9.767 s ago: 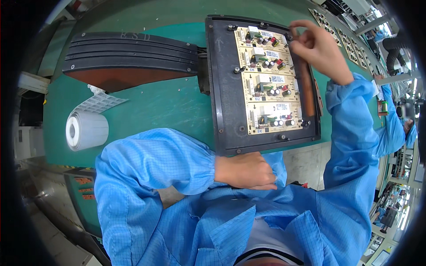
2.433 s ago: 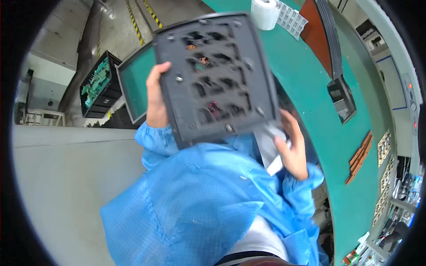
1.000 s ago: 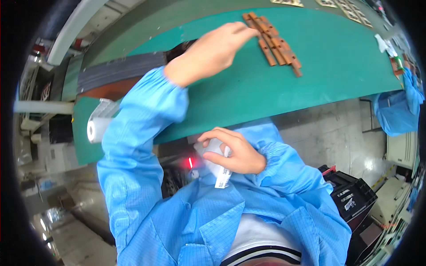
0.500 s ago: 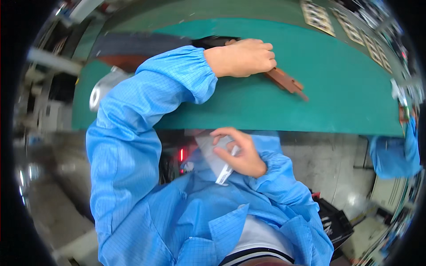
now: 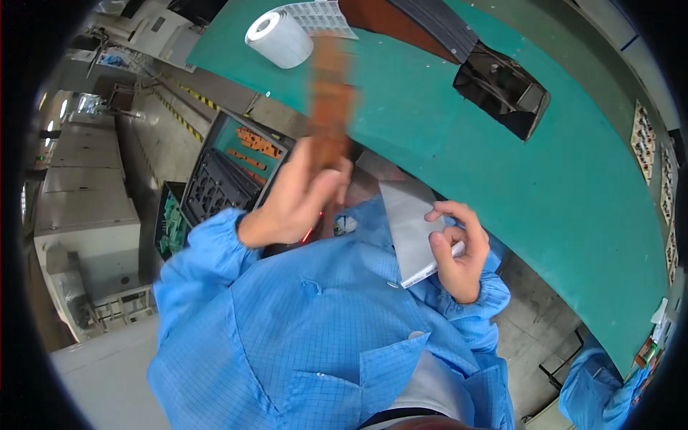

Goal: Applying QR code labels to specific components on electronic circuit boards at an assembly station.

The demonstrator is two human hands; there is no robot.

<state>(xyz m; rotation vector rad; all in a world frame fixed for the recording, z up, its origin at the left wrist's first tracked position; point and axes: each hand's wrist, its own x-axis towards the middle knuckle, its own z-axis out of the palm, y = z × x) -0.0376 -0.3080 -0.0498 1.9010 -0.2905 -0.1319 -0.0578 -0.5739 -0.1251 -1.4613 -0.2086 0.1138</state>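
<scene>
My left hand [image 5: 290, 201] is closed around the lower end of a long orange-brown part [image 5: 330, 97], notched in outline and smeared by motion. The part points up, away from me, past the near edge of the green table. Close to my chest, my right hand [image 5: 462, 254] has its fingers curled and holds a flat, whitish, see-through plastic bag [image 5: 412, 222] by its right side. The bag hangs in front of my blue coat, just off the table's near edge.
On the green tabletop [image 5: 444, 143] stand a roll of white labels [image 5: 279, 39] and a black open-ended housing [image 5: 502, 93]. A tray [image 5: 218, 179] with orange and black parts and a green-parts bin [image 5: 172, 222] sit to the left. Board panels [image 5: 643, 143] line the right.
My left hand has come back from the far table toward my body, bringing the orange-brown part. The whole view has turned leftward, revealing the parts tray. My right hand still has the bag.
</scene>
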